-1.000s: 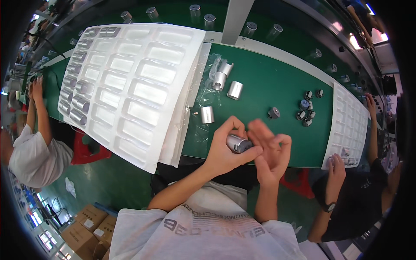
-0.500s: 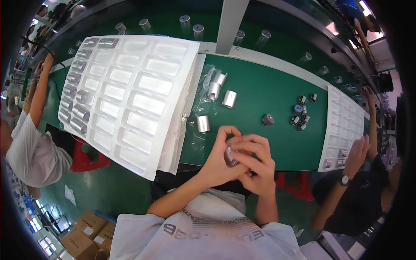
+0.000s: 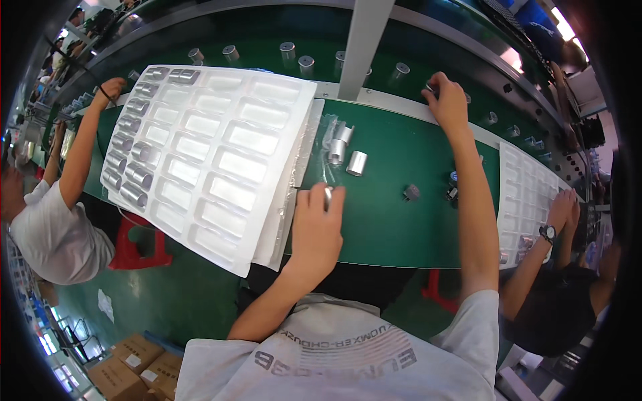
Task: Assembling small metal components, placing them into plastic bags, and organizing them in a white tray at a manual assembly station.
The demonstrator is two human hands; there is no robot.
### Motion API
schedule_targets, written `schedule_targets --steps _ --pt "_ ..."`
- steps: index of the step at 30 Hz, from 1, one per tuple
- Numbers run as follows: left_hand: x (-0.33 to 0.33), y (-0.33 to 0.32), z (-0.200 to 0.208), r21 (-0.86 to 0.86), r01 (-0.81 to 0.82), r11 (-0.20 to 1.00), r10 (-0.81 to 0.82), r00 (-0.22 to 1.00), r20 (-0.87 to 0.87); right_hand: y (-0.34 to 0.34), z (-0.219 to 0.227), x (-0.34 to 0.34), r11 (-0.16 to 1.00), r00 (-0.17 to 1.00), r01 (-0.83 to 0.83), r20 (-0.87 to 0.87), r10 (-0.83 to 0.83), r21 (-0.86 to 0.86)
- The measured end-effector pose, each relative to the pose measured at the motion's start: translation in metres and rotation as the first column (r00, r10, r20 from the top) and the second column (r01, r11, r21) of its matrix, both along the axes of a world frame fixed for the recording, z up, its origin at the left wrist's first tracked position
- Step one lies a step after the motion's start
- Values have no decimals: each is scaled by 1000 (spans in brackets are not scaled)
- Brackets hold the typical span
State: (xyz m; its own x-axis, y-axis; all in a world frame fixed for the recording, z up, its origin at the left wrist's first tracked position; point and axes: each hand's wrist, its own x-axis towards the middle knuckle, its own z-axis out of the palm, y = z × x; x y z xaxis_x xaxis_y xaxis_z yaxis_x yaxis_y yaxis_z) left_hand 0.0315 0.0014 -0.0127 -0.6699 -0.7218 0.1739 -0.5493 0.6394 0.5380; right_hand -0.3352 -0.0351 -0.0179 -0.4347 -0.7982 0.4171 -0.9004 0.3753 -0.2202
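Note:
My left hand (image 3: 318, 226) is closed around a silver metal cylinder (image 3: 328, 198) low over the green table; only a sliver of it shows between thumb and fingers. Stretched far forward, my right hand (image 3: 447, 103) is at the edge of the green conveyor, fingers curled together. A small greyish bit shows at its fingertips, too hidden to name. Beyond my left hand a silver cylinder (image 3: 356, 163) stands alone, beside more cylinders (image 3: 339, 148) on clear plastic film (image 3: 326, 130). A small dark round part (image 3: 410, 192) lies between my arms, and small black-and-silver parts (image 3: 452, 190) sit partly behind my right forearm.
A white moulded tray (image 3: 221, 160) on a stack at left holds silver cylinders (image 3: 138, 175) in its left pockets. Several cylinders (image 3: 306, 63) stand on the conveyor behind a metal post (image 3: 364, 50). Co-workers sit on both sides; another white tray (image 3: 528, 194) is at right.
My hands have parted from a shared hold on a metal part. The left went to the cylinder standing near the tray stack; the right reached out to the conveyor.

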Motion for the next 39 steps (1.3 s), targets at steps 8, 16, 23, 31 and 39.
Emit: schedule_targets --steps 8,16,23,31,39 --pt "6 -2 -7 354 86 931 123 840 -529 86 53 122 977 938 -213 277 208 -10" --pt "-3 -1 -15 573 278 771 144 801 -582 150 21 167 995 742 -72 671 9 66" --pt "-10 16 -12 713 516 475 394 599 -697 154 9 203 845 84 82 849 522 -528" --pt "-2 18 -15 651 471 595 173 716 -676 151 24 221 794 253 152 800 544 -589" --pt "-3 16 -5 420 480 771 -61 711 -700 141 28 231 818 392 -16 750 534 -574"
